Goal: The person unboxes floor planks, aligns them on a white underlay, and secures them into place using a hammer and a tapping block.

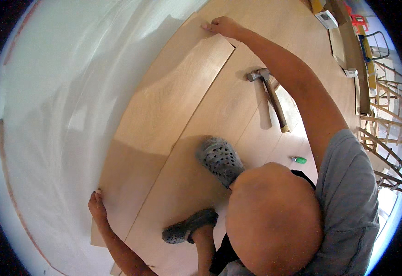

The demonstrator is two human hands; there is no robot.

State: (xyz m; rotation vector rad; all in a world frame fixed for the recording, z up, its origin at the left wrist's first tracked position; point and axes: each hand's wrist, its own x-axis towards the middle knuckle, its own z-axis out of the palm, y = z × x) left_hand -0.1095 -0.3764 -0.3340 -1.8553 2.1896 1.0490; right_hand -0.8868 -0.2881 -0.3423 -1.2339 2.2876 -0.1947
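Note:
A long wood-look floor plank [164,101] lies along the outer edge of the laid flooring, with a narrow dark gap along its inner side. My left hand [98,208] holds its outer edge near the close end, thumb on top and fingers at the edge. Farther off, with the arm stretched out, my right hand [225,26] is closed at the plank's far end. Its fingertips are partly hidden. Nearest my right forearm is a hammer [274,101] with a wooden handle, resting on the flooring. A small green-handled tool [298,160] lies closer to my knee.
Pale sheeting [67,115] covers the floor on the left. My feet, in dark perforated clogs [189,226], rest on the laid planks [238,106]. Cardboard packaging [343,46] lies at the far right, near a stack of wooden frames [387,124] and a red item [359,22].

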